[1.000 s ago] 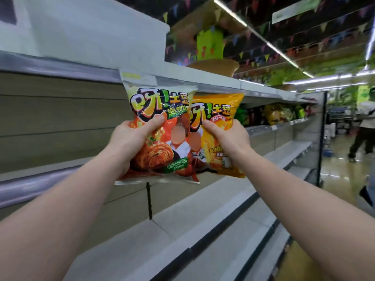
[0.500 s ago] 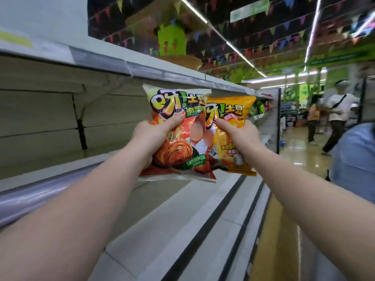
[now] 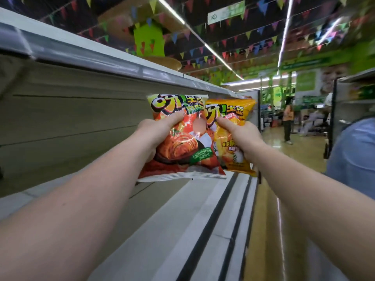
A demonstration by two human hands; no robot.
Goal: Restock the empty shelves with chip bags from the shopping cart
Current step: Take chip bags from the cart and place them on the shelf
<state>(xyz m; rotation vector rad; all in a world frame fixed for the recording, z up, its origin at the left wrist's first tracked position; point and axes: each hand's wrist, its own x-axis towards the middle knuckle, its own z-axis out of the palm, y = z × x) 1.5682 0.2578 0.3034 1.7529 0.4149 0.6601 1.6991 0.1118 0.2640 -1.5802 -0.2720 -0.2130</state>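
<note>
Shelves: long bare run along the left side, grey ledges and a beige back panel, receding down the aisle; lower ledges white with dark strips, unstocked.

Ceiling: dark, strung with small coloured pennants and lit by strip lights.

Aisle floor: glossy yellow-green, on the right. A person in a blue garment stands close at the right edge; a figure in an orange top stands farther off, blurred.

Red chip bag: upright, held in the air in front of the middle shelf, not resting on any ledge. It overlaps the left edge of the yellow bag.

Yellow chip bag: upright, just beside and partly behind the red one, likewise held clear of the shelves.

Left hand: grip pinching the red bag's left side, thumb across the front, fingers behind.

Right hand: grip pinching the yellow bag's right side, thumb on the front face.
</note>
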